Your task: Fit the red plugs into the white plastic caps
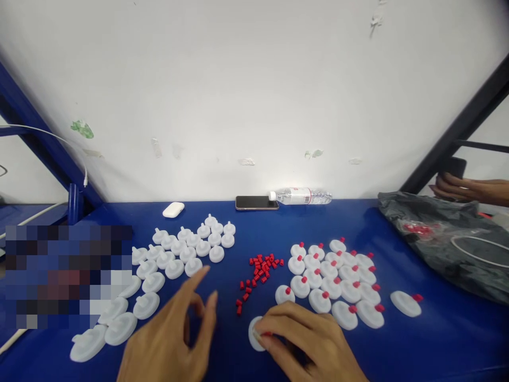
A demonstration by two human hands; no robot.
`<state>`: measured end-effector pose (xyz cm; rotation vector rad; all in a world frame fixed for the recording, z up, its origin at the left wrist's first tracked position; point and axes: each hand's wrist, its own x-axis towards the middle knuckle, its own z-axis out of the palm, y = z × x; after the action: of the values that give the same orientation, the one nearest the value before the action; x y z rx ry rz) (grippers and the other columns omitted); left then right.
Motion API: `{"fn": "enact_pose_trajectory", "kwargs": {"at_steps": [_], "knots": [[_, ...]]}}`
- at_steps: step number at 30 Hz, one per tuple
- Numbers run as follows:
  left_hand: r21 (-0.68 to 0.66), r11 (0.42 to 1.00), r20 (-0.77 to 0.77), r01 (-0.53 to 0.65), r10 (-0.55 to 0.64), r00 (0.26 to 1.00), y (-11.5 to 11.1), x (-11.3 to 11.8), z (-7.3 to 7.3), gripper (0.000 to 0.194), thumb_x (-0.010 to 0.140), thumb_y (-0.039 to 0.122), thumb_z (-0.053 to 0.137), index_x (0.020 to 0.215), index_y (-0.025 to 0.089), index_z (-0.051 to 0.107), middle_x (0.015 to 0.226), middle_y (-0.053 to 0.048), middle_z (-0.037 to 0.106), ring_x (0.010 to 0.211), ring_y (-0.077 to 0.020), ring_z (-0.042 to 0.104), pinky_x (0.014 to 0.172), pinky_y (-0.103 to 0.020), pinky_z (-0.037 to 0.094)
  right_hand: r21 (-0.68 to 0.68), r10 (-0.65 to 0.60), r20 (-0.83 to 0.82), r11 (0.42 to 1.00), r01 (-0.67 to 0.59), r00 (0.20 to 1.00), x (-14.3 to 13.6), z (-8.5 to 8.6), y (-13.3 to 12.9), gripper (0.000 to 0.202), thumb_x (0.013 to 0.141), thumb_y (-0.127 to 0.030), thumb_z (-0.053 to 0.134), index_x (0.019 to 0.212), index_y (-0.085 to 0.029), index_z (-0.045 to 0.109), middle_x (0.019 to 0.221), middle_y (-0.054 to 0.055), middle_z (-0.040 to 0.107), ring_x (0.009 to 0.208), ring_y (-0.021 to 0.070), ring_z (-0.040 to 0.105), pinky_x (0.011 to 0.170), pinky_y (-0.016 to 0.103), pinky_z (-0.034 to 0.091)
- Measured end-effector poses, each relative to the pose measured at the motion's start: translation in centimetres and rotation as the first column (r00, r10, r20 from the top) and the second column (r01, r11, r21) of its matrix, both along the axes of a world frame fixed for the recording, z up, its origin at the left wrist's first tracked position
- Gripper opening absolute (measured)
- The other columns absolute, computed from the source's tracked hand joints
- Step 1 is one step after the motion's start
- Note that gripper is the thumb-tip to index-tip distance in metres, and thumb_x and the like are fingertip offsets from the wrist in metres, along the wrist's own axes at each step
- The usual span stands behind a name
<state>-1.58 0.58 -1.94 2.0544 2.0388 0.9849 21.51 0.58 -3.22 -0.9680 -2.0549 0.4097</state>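
Note:
Close to the table's front edge, my right hand [310,334] pinches a white plastic disc with a stem [253,343] between thumb and fingers. A bit of red shows at the fingertips, seemingly a cap on its stem, though the fingers partly cover it. My left hand [170,331] is in the air with thumb and forefinger apart, holding nothing. Beside it on the left are several uncapped white discs [174,269], stems up. Between the groups lies a loose pile of small red caps [261,273]. To the right, several white discs [300,288] wear red caps on their stems.
Along the wall lie a phone [256,203], a water bottle [300,196] and a white earphone case [173,210]. A dark plastic bag [449,254] covers the right side of the blue table [222,366]. Another person's hand [465,188] holds a dark phone at far right.

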Motion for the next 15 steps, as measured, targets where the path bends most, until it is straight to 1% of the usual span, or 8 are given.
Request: {"fn": "enact_pose_trajectory", "kwargs": {"at_steps": [2,4,5,7,9,11,13,15], "knots": [[-0.053,0.996,-0.174,-0.077,0.067,0.982,1.5,-1.1,0.6,0.047,0.103,0.042,0.046,0.146,0.027,0.055,0.072,0.006,0.074,0.051,-0.0196,0.070,0.050,-0.029,0.045,-0.053,-0.043,0.026,0.998,0.044,0.999,0.1,-0.7,0.1,0.021,0.105,-0.020,0.060,0.114,-0.030,0.076,0.104,-0.003,0.079,0.079,0.0109,0.078,0.076,0.016,0.061],[-0.139,0.982,-0.276,-0.125,0.083,0.958,2.7,-1.7,1.1,0.051,0.104,0.037,0.042,0.152,0.024,0.051,0.074,0.003,0.077,0.064,-0.0270,0.077,0.053,-0.033,0.046,-0.057,-0.107,0.060,0.992,0.111,0.992,0.4,-1.3,0.2,0.029,0.104,-0.018,0.057,0.122,-0.032,0.075,0.113,-0.002,0.079,0.085,0.0129,0.079,0.082,0.019,0.063],[-0.173,0.974,-0.303,-0.147,0.089,0.949,3.1,-1.7,1.2,0.050,0.105,0.037,0.040,0.152,0.024,0.052,0.075,0.002,0.079,0.070,-0.0296,0.079,0.055,-0.035,0.047,-0.038,-0.147,0.078,0.988,0.150,0.986,0.5,-1.5,0.2,0.032,0.105,-0.016,0.054,0.125,-0.032,0.074,0.116,0.000,0.078,0.087,0.0141,0.080,0.082,0.020,0.064],[-0.206,0.964,-0.324,-0.167,0.094,0.941,3.3,-1.6,1.2,0.048,0.106,0.039,0.036,0.147,0.026,0.057,0.079,0.001,0.080,0.077,-0.0322,0.080,0.058,-0.037,0.049,0.018,-0.224,0.122,0.974,0.224,0.967,0.8,-1.7,0.3,0.038,0.106,-0.013,0.047,0.128,-0.030,0.072,0.120,0.002,0.077,0.088,0.0153,0.081,0.075,0.021,0.065],[-0.197,0.966,-0.309,-0.167,0.100,0.946,3.1,-1.5,1.0,0.044,0.105,0.042,0.036,0.138,0.031,0.063,0.081,0.002,0.080,0.075,-0.0304,0.079,0.059,-0.036,0.051,0.066,-0.292,0.153,0.956,0.285,0.944,0.9,-1.6,0.2,0.041,0.106,-0.012,0.042,0.130,-0.029,0.071,0.124,0.003,0.076,0.079,0.0140,0.080,0.064,0.020,0.064],[-0.163,0.980,-0.252,-0.112,0.069,0.965,2.6,-1.5,0.6,0.038,0.104,0.045,0.040,0.126,0.034,0.069,0.083,0.003,0.078,0.068,-0.0243,0.077,0.058,-0.033,0.054,0.107,-0.332,0.152,0.942,0.319,0.931,0.8,-1.2,0.0,0.037,0.107,-0.015,0.044,0.129,-0.028,0.071,0.126,0.004,0.076,0.068,0.0123,0.078,0.059,0.020,0.064],[-0.117,0.993,-0.182,-0.023,0.001,0.983,2.0,-1.6,0.0,0.033,0.103,0.049,0.045,0.114,0.034,0.072,0.094,0.002,0.076,0.063,-0.0168,0.072,0.056,-0.027,0.055,0.166,-0.328,0.164,0.939,0.301,0.930,0.5,-1.0,-0.2,0.033,0.108,-0.020,0.048,0.131,-0.027,0.071,0.128,0.004,0.076,0.066,0.0125,0.078,0.060,0.021,0.064],[-0.085,0.995,-0.146,0.058,-0.070,0.987,1.5,-1.6,-0.6,0.031,0.103,0.050,0.049,0.111,0.032,0.072,0.108,0.000,0.072,0.064,-0.0122,0.071,0.054,-0.022,0.056,0.211,-0.286,0.260,0.949,0.234,0.922,0.1,-1.0,-0.3,0.036,0.108,-0.024,0.048,0.139,-0.026,0.067,0.136,0.004,0.074,0.069,0.0137,0.080,0.060,0.021,0.065]]}}
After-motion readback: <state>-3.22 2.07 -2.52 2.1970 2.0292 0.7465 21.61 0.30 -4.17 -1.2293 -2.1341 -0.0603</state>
